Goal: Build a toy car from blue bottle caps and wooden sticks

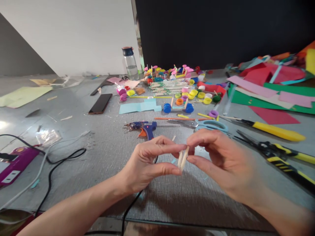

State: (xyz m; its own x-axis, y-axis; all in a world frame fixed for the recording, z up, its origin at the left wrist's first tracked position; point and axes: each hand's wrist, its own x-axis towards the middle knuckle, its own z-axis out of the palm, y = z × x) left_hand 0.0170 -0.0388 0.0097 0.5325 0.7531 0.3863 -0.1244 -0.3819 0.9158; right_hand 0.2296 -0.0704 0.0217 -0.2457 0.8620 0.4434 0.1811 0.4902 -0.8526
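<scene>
Wooden sticks (184, 158), between left hand (147, 160) and right hand (222, 160), both pinched onto them

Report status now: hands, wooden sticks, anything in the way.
Left hand and right hand pinching short wooden sticks above the table. Black cord running beneath left hand. Glue gun and scissors lying just beyond.

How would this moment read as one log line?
left hand: pinching small wooden pieces | right hand: fingertips on same pieces | glue gun: lying beyond hands | scissors: lying beyond hands
</scene>
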